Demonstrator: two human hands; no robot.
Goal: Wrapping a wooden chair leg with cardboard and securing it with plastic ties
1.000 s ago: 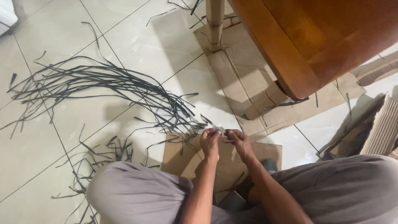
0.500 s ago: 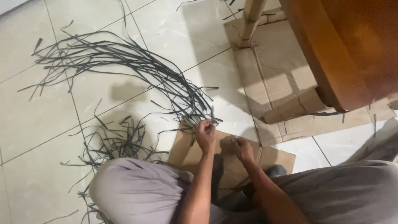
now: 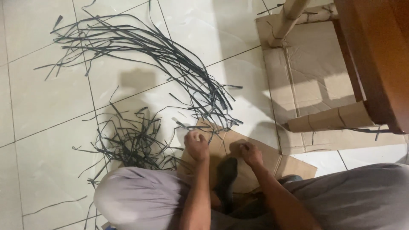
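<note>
My left hand (image 3: 197, 145) is closed around the end of a thin dark strip (image 3: 180, 124) that sticks out toward the upper left. It hovers at the left edge of a small brown cardboard sheet (image 3: 272, 159) on the floor. My right hand (image 3: 250, 153) rests on that sheet with its fingers curled shut; nothing shows in it. The hands are about a hand's width apart. A tangled pile of short dark strips (image 3: 132, 140) lies just left of my left hand. A long bundle of dark strips (image 3: 166, 55) curves across the tiles above.
A wooden table leg (image 3: 289, 17) stands on a large flattened cardboard (image 3: 315, 72) at the upper right, under a wooden tabletop (image 3: 379, 55). My knees in grey trousers (image 3: 140, 196) fill the bottom. White floor tiles (image 3: 42, 106) lie at the left.
My left hand has pulled away from my right and moved left toward the short-strip pile, carrying a strip. The right hand has sunk onto the cardboard. The view has shifted left.
</note>
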